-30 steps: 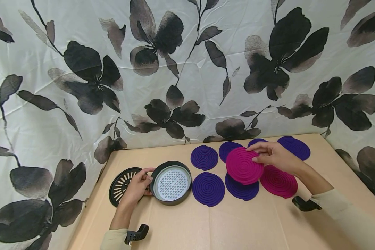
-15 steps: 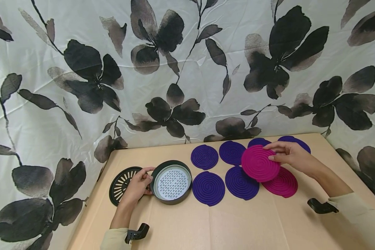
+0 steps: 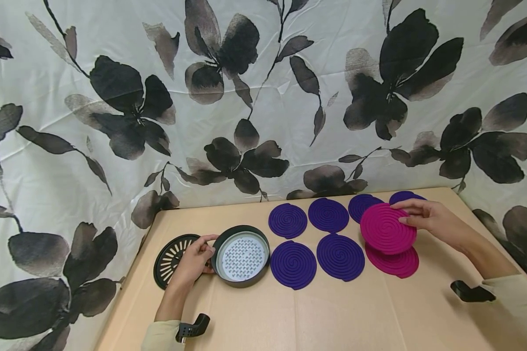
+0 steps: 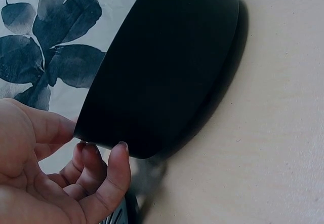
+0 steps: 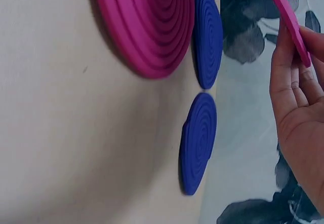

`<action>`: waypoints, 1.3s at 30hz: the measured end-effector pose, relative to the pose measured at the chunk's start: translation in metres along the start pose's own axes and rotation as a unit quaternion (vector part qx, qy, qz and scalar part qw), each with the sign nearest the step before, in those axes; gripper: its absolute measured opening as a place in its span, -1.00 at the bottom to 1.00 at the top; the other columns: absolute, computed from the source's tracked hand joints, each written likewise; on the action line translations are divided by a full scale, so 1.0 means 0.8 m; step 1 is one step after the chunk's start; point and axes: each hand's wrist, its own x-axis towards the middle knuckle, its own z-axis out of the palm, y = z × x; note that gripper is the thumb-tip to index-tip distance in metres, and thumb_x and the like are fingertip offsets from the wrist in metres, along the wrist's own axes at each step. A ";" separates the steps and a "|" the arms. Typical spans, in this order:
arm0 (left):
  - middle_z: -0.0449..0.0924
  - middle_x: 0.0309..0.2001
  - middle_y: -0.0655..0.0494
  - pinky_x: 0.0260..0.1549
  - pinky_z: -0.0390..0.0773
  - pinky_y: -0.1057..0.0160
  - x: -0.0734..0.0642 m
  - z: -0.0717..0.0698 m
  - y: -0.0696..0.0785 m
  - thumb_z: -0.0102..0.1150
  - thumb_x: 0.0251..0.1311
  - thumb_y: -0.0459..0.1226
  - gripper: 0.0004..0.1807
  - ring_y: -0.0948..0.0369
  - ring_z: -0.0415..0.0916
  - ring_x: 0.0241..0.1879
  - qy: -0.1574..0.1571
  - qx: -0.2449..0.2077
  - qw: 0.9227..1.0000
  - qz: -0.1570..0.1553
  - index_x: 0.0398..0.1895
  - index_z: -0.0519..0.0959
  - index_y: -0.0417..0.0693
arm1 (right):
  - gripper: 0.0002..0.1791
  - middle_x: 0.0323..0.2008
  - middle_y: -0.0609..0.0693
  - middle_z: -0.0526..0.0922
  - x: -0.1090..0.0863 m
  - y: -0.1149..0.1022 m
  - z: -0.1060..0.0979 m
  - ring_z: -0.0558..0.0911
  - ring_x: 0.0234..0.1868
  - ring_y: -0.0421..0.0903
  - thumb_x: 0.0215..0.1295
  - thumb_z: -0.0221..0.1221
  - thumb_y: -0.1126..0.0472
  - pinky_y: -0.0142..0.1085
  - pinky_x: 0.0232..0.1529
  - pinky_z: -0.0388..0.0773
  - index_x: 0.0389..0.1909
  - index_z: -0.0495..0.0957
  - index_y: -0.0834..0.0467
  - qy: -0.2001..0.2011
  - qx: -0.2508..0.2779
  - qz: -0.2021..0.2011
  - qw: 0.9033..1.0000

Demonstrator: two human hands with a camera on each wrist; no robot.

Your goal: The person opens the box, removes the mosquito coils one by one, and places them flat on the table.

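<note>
My right hand [image 3: 439, 222] pinches a pink spiral-ridged coaster [image 3: 387, 229] by its right edge. The coaster is raised over the table and partly covers a second pink coaster [image 3: 397, 263] lying flat. The right wrist view shows the held coaster [image 5: 288, 19] nearly edge-on, between thumb and fingers. At the left, my left hand [image 3: 192, 261] holds the rim of a round black coaster holder [image 3: 241, 282], whose light inside has a small repeated pattern. In the left wrist view the thumb and fingertips grip the edge of the holder's dark wall [image 4: 157, 72].
Several purple coasters lie in two rows, among them one at the front [image 3: 293, 265] and one at the back [image 3: 287, 221]. A black slotted disc [image 3: 164, 265] lies partly behind my left hand. A floral cloth [image 3: 263, 97] hangs behind the table [image 3: 290, 317].
My right hand has carried the pink coaster rightward, from over a front purple coaster to over the flat pink one. My left hand and the holder have stayed in place.
</note>
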 end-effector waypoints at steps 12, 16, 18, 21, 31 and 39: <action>0.29 -0.24 -0.01 -0.47 0.67 0.18 -0.001 0.000 0.001 0.00 0.49 -0.40 -0.59 0.12 0.38 -0.33 0.003 0.003 1.000 0.000 0.35 0.46 -0.06 | -0.53 0.04 -0.21 0.71 -0.015 0.024 -0.022 0.70 -0.01 -0.30 0.49 0.14 0.29 -0.39 -0.10 0.69 0.34 0.39 0.33 -0.004 0.002 0.027 1.000; 0.29 -0.24 -0.01 -0.48 0.67 0.18 -0.001 -0.001 0.002 0.01 0.50 -0.39 -0.58 0.12 0.38 -0.33 0.002 0.002 1.000 -0.003 0.36 0.46 -0.07 | -0.54 0.04 -0.22 0.71 -0.019 0.030 -0.031 0.70 -0.01 -0.31 0.48 0.14 0.32 -0.40 -0.11 0.69 0.33 0.38 0.35 -0.004 0.006 0.028 1.000; 0.29 -0.23 0.00 -0.48 0.66 0.18 -0.001 -0.001 0.001 0.01 0.50 -0.39 -0.58 0.13 0.38 -0.33 0.001 0.002 1.000 -0.004 0.37 0.45 -0.06 | -0.55 0.04 -0.22 0.71 -0.021 0.034 -0.034 0.70 -0.02 -0.31 0.48 0.14 0.33 -0.40 -0.11 0.69 0.33 0.38 0.35 -0.004 0.010 0.033 0.999; 0.28 -0.23 0.00 -0.48 0.66 0.17 0.000 -0.001 0.001 0.01 0.50 -0.39 -0.58 0.13 0.38 -0.34 0.001 0.000 1.000 -0.005 0.37 0.45 -0.07 | -0.55 0.03 -0.27 0.70 -0.025 0.038 -0.038 0.69 -0.02 -0.33 0.48 0.15 0.32 -0.41 -0.12 0.69 0.33 0.39 0.34 0.001 0.013 0.048 0.999; 0.29 -0.23 0.00 -0.48 0.66 0.17 0.003 -0.002 -0.003 0.01 0.50 -0.39 -0.58 0.13 0.37 -0.34 0.000 -0.006 1.000 -0.006 0.38 0.44 -0.09 | -0.55 0.06 -0.47 0.60 -0.035 0.053 -0.050 0.63 0.02 -0.47 0.48 0.12 0.35 -0.51 -0.08 0.63 0.34 0.39 0.34 0.009 0.014 0.064 0.998; 0.29 -0.23 0.00 -0.49 0.66 0.18 0.003 -0.002 -0.002 0.01 0.50 -0.39 -0.58 0.13 0.37 -0.33 0.001 -0.007 1.000 -0.006 0.38 0.44 -0.09 | -0.56 0.04 -0.45 0.61 -0.043 0.066 -0.064 0.60 0.00 -0.50 0.48 0.12 0.36 -0.51 -0.13 0.63 0.33 0.40 0.31 0.013 -0.005 0.069 0.998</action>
